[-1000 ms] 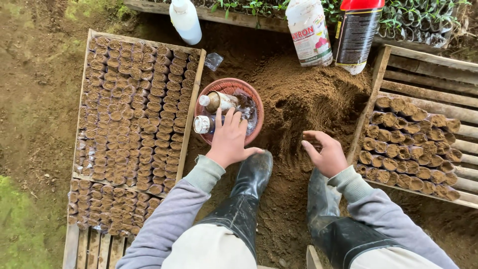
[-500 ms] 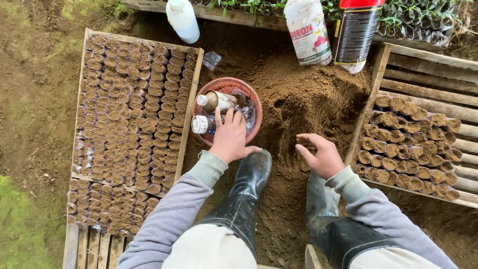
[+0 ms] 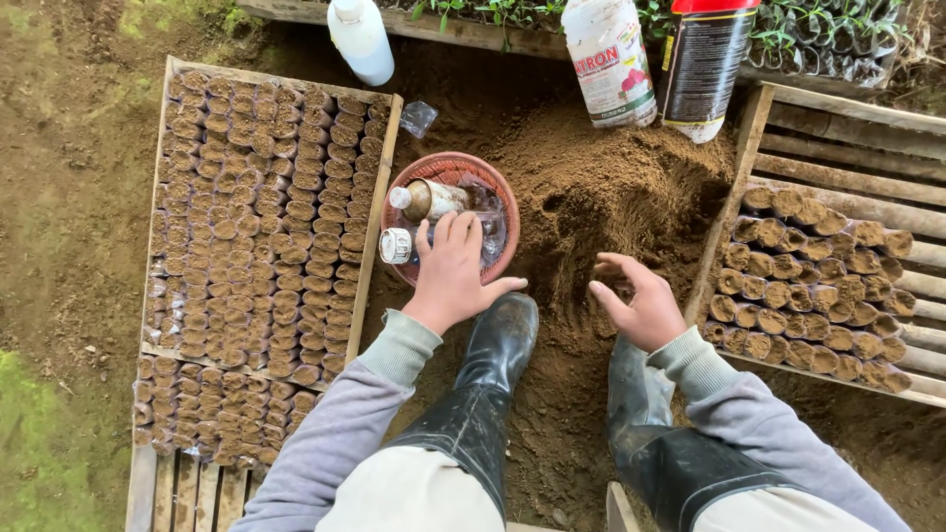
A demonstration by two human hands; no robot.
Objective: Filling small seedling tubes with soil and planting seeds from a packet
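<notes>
I read the left hand as lying palm down inside the red-brown basket, fingers spread flat over clear plastic and touching the contents; it pinches nothing that I can see. Just beside its fingertips lie two small bottles: a tan one with a white cap, on its side, and a white-capped one at the basket's left rim. The right hand hovers palm inward over the loose soil heap, fingers curled and apart; whether it holds soil I cannot tell. Black rubber boots stand between and below the hands.

Left of the basket: a wooden tray packed with rows of small soil-filled plastic sleeves. Right: a slatted wooden crate with a smaller batch of filled sleeves. At the top edge stand a white bottle, a white jug with a red-and-pink label, and a dark canister with a red lid.
</notes>
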